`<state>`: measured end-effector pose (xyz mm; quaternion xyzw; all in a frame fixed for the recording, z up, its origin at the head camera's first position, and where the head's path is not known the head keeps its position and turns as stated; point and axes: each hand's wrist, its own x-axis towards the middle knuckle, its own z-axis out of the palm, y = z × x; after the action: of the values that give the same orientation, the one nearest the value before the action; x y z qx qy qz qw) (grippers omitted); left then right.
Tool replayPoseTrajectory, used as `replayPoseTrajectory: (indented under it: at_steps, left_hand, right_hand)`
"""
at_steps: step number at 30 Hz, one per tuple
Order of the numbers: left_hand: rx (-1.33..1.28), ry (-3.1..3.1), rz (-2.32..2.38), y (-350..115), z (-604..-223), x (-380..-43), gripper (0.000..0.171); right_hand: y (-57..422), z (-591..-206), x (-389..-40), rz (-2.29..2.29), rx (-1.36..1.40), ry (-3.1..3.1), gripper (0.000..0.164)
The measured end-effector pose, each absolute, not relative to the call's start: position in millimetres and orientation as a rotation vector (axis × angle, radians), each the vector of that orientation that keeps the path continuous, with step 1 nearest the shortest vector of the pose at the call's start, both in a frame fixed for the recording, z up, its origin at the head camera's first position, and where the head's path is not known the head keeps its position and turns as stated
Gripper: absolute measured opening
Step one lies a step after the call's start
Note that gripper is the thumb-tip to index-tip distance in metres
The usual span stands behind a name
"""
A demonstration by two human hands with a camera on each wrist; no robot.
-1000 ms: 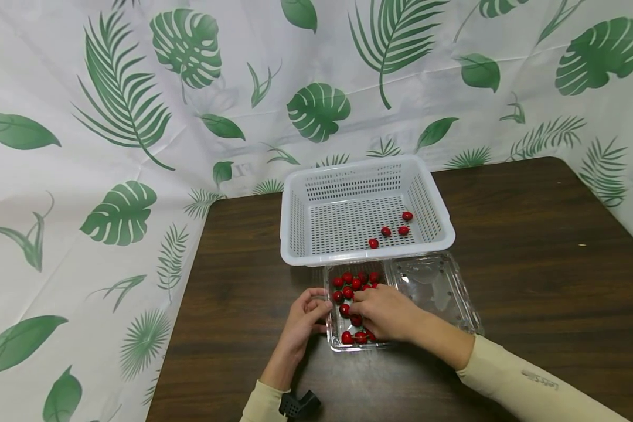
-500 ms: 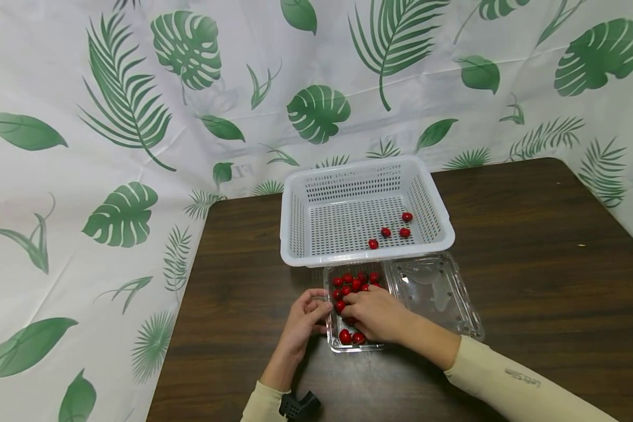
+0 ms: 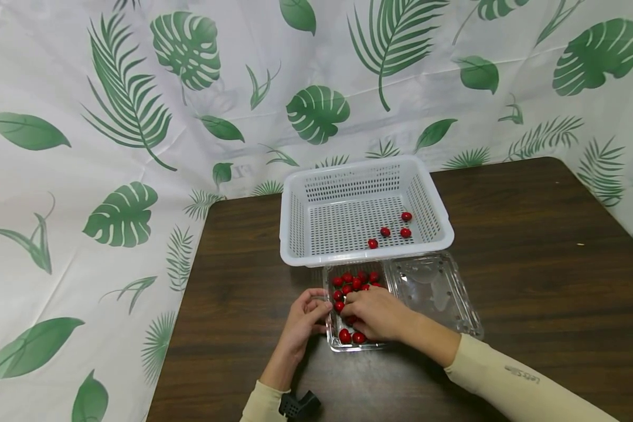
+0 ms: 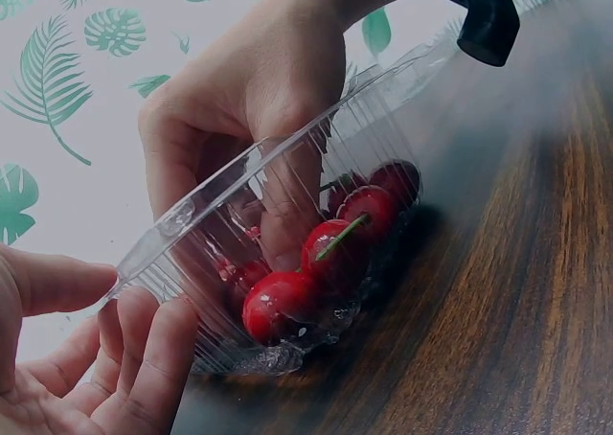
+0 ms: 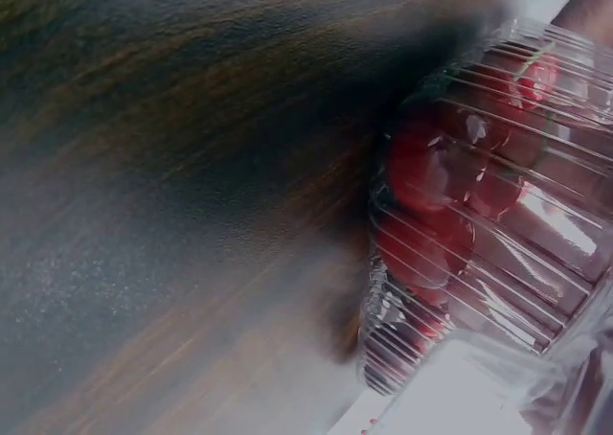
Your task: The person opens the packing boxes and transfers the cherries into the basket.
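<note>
A clear plastic clamshell (image 3: pixel 343 348) stands open on the table, its lid (image 3: pixel 427 284) folded out to the right. Red cherries (image 3: pixel 345 336) lie in its base; one shows a green stem (image 4: pixel 343 238) in the left wrist view. My left hand (image 3: pixel 300 321) holds the left side of the base, thumb at the rim and other fingers bent against the outer wall. My right hand (image 3: pixel 377 313) reaches down into the base, its fingers among the cherries; I cannot tell whether it grips one. Through the ribbed wall (image 5: pixel 517 215), the right wrist view shows blurred cherries.
Right behind the clamshell sits a white perforated basket (image 3: pixel 316 259), with several cherries (image 3: pixel 385 232) on its floor. The dark wooden table (image 3: pixel 517 234) ends at a leaf-print sheet (image 3: pixel 264 135) at the back and left. Black cameras (image 3: pixel 298 404) are worn on the wrists.
Over the first half second my right hand shifted slightly left inside the clamshell, and some cherries near it moved left. Since then it has stayed almost still. My left hand has not moved.
</note>
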<state>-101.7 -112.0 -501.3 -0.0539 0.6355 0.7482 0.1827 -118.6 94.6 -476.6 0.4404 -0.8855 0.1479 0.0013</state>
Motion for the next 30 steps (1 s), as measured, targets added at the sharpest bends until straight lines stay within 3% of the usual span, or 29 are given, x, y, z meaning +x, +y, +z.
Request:
replayPoseTrajectory:
  at_steps: [30]
  left_hand:
    - [-0.138,1.806,2.101,-114,-503,-101,0.041]
  right_hand:
    - [107,-452,-115,0.606,1.371,-2.745,0.026]
